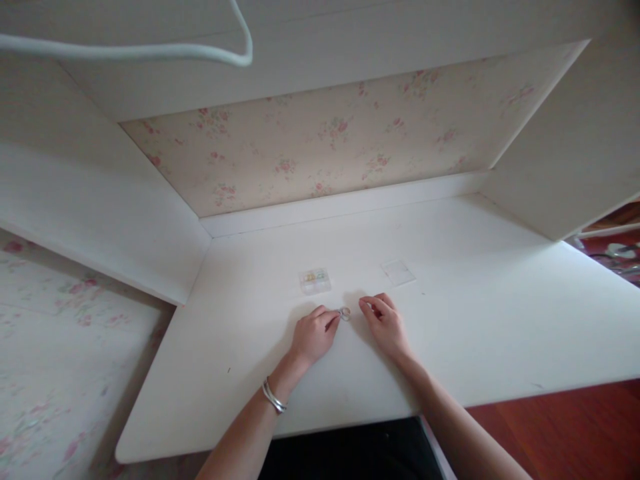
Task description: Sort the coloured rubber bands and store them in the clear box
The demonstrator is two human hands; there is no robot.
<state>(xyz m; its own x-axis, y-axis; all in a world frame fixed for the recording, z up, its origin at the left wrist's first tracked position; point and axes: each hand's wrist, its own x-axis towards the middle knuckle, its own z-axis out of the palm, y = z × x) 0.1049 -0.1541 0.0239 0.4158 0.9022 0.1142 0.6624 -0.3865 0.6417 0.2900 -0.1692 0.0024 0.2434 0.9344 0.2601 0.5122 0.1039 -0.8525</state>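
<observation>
My left hand (pixel 314 333) rests on the white desk (pixel 240 373) and pinches a small metal ring (pixel 345 313) between thumb and forefinger. A silver bangle sits on that wrist. My right hand (pixel 384 325) lies just right of the ring, its fingertips curled together a short gap from it; whether something tiny sits between them I cannot tell. Just beyond my hands stands a small clear plastic box (pixel 315 281) with little coloured pieces inside. Its flat clear lid (pixel 398 273) lies apart, to the right.
The desk sits in a white alcove with floral wallpaper (pixel 325 147) at the back and white side panels. A white cord (pixel 150 52) hangs across the top. Red-brown floor (pixel 565 427) shows at lower right, floral fabric (pixel 60 360) at left.
</observation>
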